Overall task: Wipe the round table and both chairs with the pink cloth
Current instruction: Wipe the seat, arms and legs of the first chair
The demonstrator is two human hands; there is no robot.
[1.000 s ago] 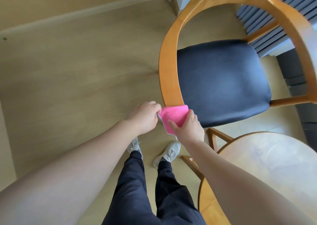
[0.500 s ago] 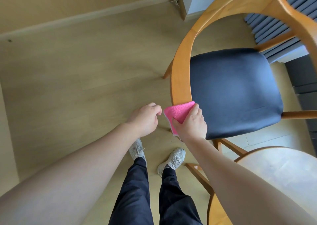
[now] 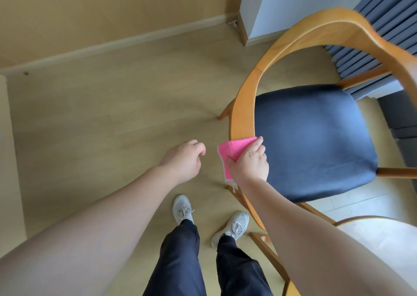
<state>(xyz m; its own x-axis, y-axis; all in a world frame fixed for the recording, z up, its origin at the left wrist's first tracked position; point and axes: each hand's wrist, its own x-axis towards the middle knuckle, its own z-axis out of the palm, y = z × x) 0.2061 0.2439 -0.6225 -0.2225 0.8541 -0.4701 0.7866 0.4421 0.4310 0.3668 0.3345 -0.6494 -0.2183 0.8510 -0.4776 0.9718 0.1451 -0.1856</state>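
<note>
A wooden chair [image 3: 244, 99] with a curved armrest rail and a dark blue seat [image 3: 316, 142] stands on the right. My right hand [image 3: 250, 162] grips the pink cloth [image 3: 232, 149] and holds it against the near end of the chair's left rail. My left hand [image 3: 184, 160] hovers over the floor just left of the cloth, fingers loosely curled, holding nothing. The round table [image 3: 383, 241] shows its pale top at the lower right, partly behind my right arm.
Light wood floor [image 3: 112, 119] spreads to the left and ahead. A skirting board and wall run along the top. Grey pleated curtains [image 3: 381, 33] hang behind the chair. My feet in grey shoes [image 3: 182, 208] stand beside the chair's legs.
My left hand let go of the cloth and drew away to the left. My right hand keeps the cloth on the rail. The view shifted, so the chair sits further right.
</note>
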